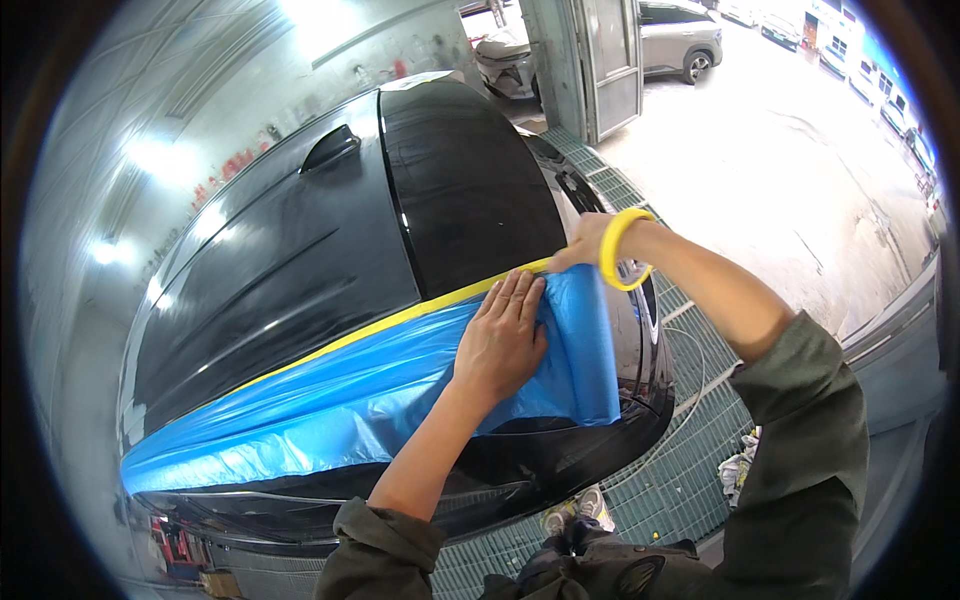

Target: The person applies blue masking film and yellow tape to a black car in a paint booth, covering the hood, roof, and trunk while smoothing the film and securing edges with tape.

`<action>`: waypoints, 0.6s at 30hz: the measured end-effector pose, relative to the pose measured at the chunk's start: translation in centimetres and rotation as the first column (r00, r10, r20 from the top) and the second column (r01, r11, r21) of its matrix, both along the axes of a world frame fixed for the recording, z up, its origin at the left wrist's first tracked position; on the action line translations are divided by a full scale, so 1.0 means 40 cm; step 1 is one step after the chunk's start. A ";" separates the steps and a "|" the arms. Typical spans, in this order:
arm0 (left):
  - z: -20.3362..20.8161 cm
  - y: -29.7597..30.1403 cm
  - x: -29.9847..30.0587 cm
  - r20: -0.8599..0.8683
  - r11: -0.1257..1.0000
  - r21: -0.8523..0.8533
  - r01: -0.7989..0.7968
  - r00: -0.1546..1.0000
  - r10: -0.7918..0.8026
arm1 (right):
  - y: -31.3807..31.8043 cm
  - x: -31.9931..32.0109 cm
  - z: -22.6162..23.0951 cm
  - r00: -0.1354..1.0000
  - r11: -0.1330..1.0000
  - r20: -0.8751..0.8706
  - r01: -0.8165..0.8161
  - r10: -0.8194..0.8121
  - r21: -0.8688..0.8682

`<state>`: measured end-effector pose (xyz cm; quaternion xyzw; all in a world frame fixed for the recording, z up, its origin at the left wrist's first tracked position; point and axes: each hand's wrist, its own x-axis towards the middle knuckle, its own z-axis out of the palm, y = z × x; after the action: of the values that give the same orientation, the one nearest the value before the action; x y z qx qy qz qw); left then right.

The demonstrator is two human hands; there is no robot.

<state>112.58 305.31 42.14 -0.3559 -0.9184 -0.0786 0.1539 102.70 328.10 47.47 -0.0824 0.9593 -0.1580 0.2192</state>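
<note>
A black car (300, 240) lies before me, with blue masking film (340, 420) draped along its near side. Yellow masking tape (370, 328) runs along the film's upper edge, below the dark rear glass (470, 180). My left hand (500, 340) rests flat on the film, fingers together and stretched out, their tips at the tape line. Just right of it, my right hand (585, 240) pinches the taped edge of the film near the car's corner. Around my right wrist hangs a yellow ring that looks like a tape roll (608, 250). The right fingertips are partly hidden.
Green floor grating (690, 370) surrounds the car, with a thin hose or cable (690, 400) and a crumpled pale bundle (738, 470) on it. A tall door (610, 70) stands at the back. Outside is a silver car (680, 40). My shoes (575, 512) are close below the car's edge.
</note>
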 end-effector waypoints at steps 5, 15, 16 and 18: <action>0.003 0.008 -0.003 0.010 0.997 -0.071 -0.029 1.000 0.029 | 0.114 0.023 -0.067 0.979 0.925 -0.020 0.186 -0.204 -0.333; -0.001 0.051 -0.034 0.049 0.996 -0.089 -0.021 0.998 0.025 | 0.095 0.010 -0.157 0.947 0.902 -0.131 0.229 -0.294 -0.366; -0.001 0.054 -0.037 0.041 0.997 -0.077 -0.021 0.999 0.024 | 0.103 0.008 -0.161 0.948 0.901 -0.145 0.212 -0.284 -0.378; -0.007 0.066 -0.043 -0.032 0.999 0.000 -0.038 0.999 0.038 | 0.108 0.020 -0.171 0.928 0.867 -0.224 0.166 -0.299 -0.469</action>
<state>110.85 307.96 41.86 -0.3397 -0.9225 -0.0695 0.1697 103.49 332.40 40.65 -0.0347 0.9225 -0.3832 0.0312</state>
